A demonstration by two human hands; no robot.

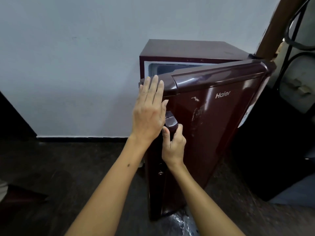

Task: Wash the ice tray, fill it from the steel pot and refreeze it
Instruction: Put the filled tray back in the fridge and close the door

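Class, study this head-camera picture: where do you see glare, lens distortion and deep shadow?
Head view: glare streaks run along the glossy top edge of the fridge door; wide-angle distortion bows the brown post at upper right; the floor and right side sink into deep shadow, while the wall is evenly lit; the left hand looks slightly soft.

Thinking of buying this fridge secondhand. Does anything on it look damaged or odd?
Yes. The fridge door has a whitish scuffed patch below the Haier logo, like worn paint. A wet-looking shine shows on the floor by its base.
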